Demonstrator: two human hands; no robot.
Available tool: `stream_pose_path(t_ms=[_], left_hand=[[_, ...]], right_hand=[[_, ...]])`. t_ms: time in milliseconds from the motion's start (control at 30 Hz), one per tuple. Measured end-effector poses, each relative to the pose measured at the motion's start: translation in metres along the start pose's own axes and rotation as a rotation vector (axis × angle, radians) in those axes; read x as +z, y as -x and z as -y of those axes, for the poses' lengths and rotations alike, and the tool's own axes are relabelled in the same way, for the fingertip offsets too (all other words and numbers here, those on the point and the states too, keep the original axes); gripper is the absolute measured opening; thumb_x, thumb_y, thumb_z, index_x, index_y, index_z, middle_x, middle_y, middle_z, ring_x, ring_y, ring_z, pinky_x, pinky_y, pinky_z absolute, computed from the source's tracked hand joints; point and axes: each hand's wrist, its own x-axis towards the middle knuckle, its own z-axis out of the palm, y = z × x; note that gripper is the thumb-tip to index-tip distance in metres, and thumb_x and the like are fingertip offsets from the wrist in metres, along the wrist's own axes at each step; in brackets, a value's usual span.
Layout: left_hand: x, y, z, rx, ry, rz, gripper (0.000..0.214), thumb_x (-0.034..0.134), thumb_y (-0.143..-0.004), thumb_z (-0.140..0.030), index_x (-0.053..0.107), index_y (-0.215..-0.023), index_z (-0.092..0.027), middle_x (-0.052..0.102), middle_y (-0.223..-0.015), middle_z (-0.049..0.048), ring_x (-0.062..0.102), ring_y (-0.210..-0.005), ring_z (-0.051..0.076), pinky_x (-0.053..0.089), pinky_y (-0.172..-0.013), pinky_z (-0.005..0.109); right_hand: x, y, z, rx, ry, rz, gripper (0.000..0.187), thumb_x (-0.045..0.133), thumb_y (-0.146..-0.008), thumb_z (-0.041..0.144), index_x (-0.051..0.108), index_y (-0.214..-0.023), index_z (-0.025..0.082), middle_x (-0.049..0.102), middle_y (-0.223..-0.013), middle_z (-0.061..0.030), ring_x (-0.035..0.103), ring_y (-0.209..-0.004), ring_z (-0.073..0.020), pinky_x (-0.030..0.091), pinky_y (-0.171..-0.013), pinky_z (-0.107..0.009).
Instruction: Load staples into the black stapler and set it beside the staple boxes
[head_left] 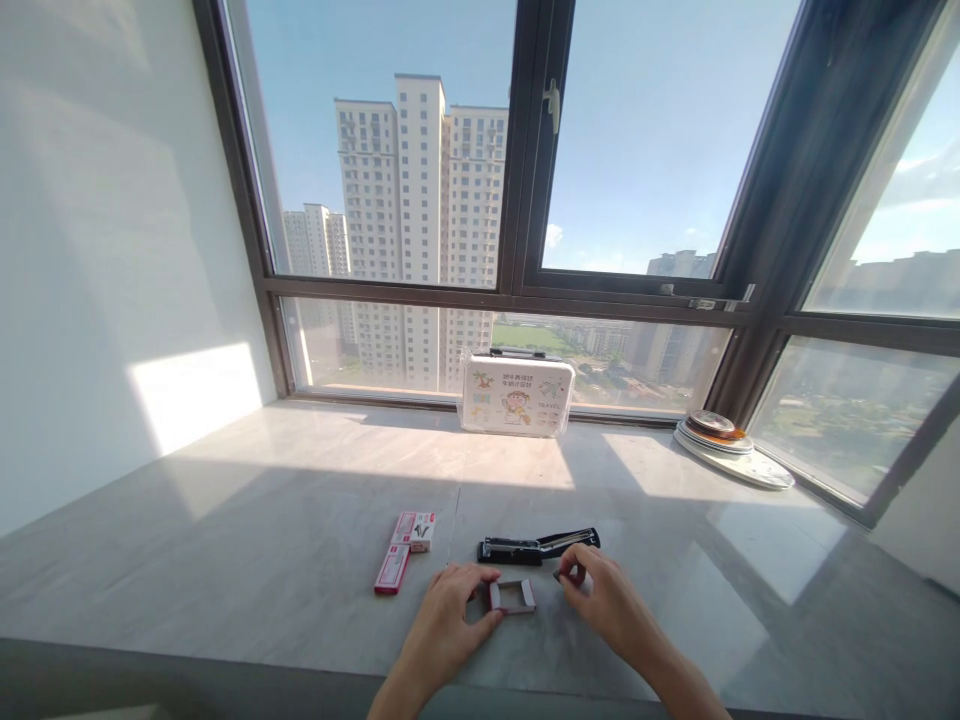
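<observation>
The left hand [448,622] pinched the left end of a tray [513,597] lying flat on the sill [225,520]. Just right of it, the right hand [606,598] nipped a dark bit [568,576]. Behind lay red boxes [406,549], then an open stapler [537,547].

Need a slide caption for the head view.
Left hand holds a small open box, right hand beside it, black stapler behind.

On the front of the white case [517,396] standing against the window: "TRAVEL" in pale capitals at the right, faint but legible. Above the cartoon figure there, two short lines of Chinese characters, too small to make out. On the red-and-white boxes [405,550] lying on the counter [262,520]: printed lettering and small pictures, too fine to read.
</observation>
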Motion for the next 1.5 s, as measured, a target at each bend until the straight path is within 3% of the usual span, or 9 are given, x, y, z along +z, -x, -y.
stream_pose_path(t_ms=[167,400,567,767,933,1000,1133,1267,1500], left_hand=[[0.000,0.000,0.000,0.003,0.011,-0.002,0.038,0.069,-0.079,-0.031,0.068,-0.117,-0.031,0.071,-0.116,-0.0002,0.061,-0.109,0.025,0.036,-0.104,0.038],[0.001,0.001,0.000,0.008,0.002,-0.015,0.039,0.069,-0.079,-0.032,0.068,-0.118,-0.032,0.071,-0.114,-0.0009,0.060,-0.106,0.024,0.039,-0.100,0.035],[0.000,0.001,0.000,-0.004,-0.002,-0.005,0.038,0.070,-0.079,-0.032,0.068,-0.117,-0.032,0.071,-0.113,-0.0016,0.061,-0.101,0.023,0.040,-0.096,0.034],[0.000,0.000,-0.001,-0.003,0.006,-0.002,0.037,0.070,-0.079,-0.031,0.068,-0.116,-0.031,0.071,-0.114,-0.0003,0.061,-0.102,0.024,0.040,-0.097,0.035],[0.000,0.000,0.000,-0.007,0.015,0.001,0.038,0.069,-0.080,-0.031,0.068,-0.118,-0.031,0.071,-0.115,0.0003,0.061,-0.104,0.024,0.040,-0.099,0.036],[0.000,0.000,0.000,-0.010,0.012,0.002,0.038,0.069,-0.079,-0.031,0.068,-0.117,-0.032,0.071,-0.116,-0.0004,0.062,-0.103,0.024,0.038,-0.102,0.037],[0.000,-0.001,-0.002,-0.013,-0.005,0.008,0.037,0.069,-0.080,-0.032,0.068,-0.117,-0.032,0.071,-0.116,0.0000,0.061,-0.106,0.025,0.038,-0.104,0.038],[-0.002,-0.002,-0.005,-0.008,-0.024,0.043,0.034,0.067,-0.080,-0.031,0.068,-0.114,-0.033,0.070,-0.116,-0.0009,0.060,-0.111,0.025,0.038,-0.102,0.036],[-0.003,-0.004,-0.004,-0.003,-0.022,0.053,0.037,0.069,-0.078,-0.031,0.068,-0.115,-0.034,0.071,-0.115,-0.0019,0.060,-0.111,0.025,0.038,-0.100,0.035]], right_hand=[[0.000,0.001,-0.011,0.061,-0.083,-0.045,0.011,0.057,-0.085,0.031,0.063,-0.083,0.021,0.064,-0.074,0.0007,0.056,-0.066,-0.0162,0.041,-0.063,-0.027],[0.010,0.003,0.000,0.001,-0.097,-0.153,0.011,0.055,-0.090,0.031,0.059,-0.084,0.023,0.061,-0.077,0.0002,0.055,-0.067,-0.0168,0.043,-0.065,-0.028],[-0.003,0.003,-0.016,-0.059,-0.046,-0.083,0.014,0.049,-0.094,0.030,0.060,-0.088,0.023,0.062,-0.085,-0.0022,0.058,-0.074,-0.0178,0.045,-0.070,-0.029],[-0.010,0.007,-0.043,-0.058,-0.052,0.088,0.027,0.052,-0.091,0.032,0.065,-0.114,0.024,0.065,-0.093,-0.0031,0.062,-0.078,-0.0189,0.048,-0.073,-0.029],[-0.021,0.013,-0.048,0.004,0.008,0.005,0.027,0.048,-0.094,0.034,0.067,-0.111,0.024,0.065,-0.094,-0.0040,0.061,-0.076,-0.0185,0.048,-0.073,-0.030],[-0.030,0.016,-0.050,0.025,0.053,0.016,0.026,0.054,-0.092,0.038,0.069,-0.111,0.026,0.065,-0.100,-0.0046,0.062,-0.085,-0.0208,0.048,-0.079,-0.032],[-0.042,0.021,-0.050,0.017,0.032,0.172,0.033,0.069,-0.082,0.040,0.070,-0.113,0.030,0.065,-0.114,-0.0043,0.059,-0.108,-0.0263,0.045,-0.095,-0.036],[-0.025,0.023,-0.035,0.049,-0.027,0.244,0.032,0.070,-0.080,0.037,0.071,-0.110,0.027,0.066,-0.109,-0.0039,0.062,-0.092,-0.0227,0.047,-0.081,-0.032],[0.012,0.017,-0.007,0.050,-0.088,0.150,0.030,0.071,-0.078,0.034,0.071,-0.107,0.024,0.065,-0.102,-0.0041,0.060,-0.089,-0.0228,0.047,-0.080,-0.032]])
